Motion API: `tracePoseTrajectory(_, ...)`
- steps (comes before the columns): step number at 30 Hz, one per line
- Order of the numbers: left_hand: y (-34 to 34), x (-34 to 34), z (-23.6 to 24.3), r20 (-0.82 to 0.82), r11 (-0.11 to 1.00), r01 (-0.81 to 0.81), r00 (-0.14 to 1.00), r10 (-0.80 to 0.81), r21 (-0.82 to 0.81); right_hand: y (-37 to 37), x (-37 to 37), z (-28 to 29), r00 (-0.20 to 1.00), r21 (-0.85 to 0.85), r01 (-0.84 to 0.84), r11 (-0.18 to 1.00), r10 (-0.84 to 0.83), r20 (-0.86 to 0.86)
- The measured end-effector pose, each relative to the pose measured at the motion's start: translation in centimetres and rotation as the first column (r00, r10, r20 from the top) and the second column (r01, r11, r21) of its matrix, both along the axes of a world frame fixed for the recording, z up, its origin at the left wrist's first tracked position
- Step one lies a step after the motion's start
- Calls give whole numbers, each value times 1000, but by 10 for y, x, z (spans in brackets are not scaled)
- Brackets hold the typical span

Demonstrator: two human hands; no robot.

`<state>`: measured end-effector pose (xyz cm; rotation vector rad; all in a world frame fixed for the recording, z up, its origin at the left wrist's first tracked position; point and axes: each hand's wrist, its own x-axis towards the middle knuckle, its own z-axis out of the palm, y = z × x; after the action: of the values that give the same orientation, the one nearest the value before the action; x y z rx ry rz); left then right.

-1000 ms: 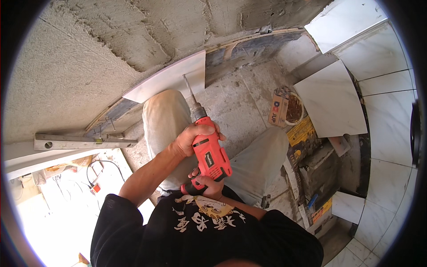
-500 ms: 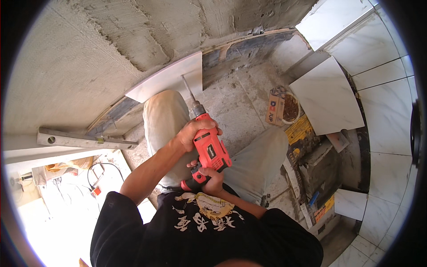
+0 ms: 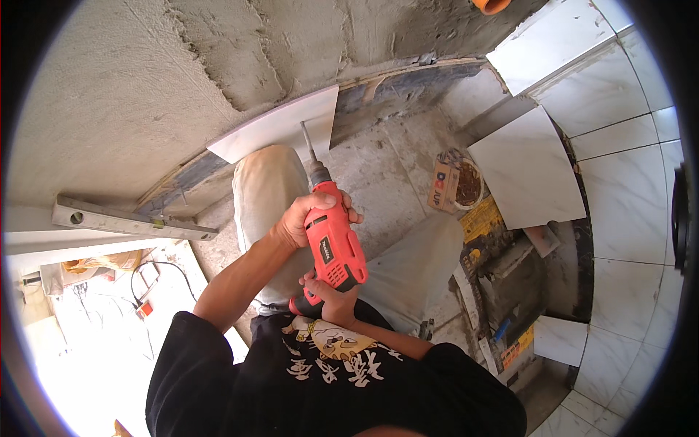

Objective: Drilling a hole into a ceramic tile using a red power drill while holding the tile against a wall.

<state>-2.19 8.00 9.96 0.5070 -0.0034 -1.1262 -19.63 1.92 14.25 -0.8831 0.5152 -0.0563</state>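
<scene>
A red power drill [image 3: 337, 244] with black parts is in both my hands, its long bit [image 3: 309, 142] pointing away from me. My left hand [image 3: 309, 215] wraps the front of the body just behind the chuck. At the rear, my right hand [image 3: 335, 297] is closed around the handle near my shirt. The bit's tip overlaps a pale tile [image 3: 280, 124] that stands against the base of the wall beyond my knee. Whether the tip touches that tile I cannot tell.
A spirit level [image 3: 135, 218] lies at the left. To the right are a round tub [image 3: 470, 182] by a cardboard piece, a large loose tile [image 3: 530, 171], yellow bags [image 3: 484, 218] and a mortar-smeared container [image 3: 517, 284]. An orange pipe end [image 3: 492, 6] shows at the top.
The view has shifted slightly, and the orange pipe end has come into sight. The drill has swung a little, its rear moving left. Both hands keep their hold on it.
</scene>
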Motion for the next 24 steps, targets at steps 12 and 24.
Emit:
tracePoseTrajectory(12, 1, 0, -2, -28, 988, 8, 1000, -12, -155, 7, 4, 16, 999, -112, -37, 993, 38, 12)
tracePoseTrajectory(24, -4, -4, -1, 8, 999, 4, 1000, -4, -43, -3, -2, -9, 999, -8, -1, 1000, 1, 36)
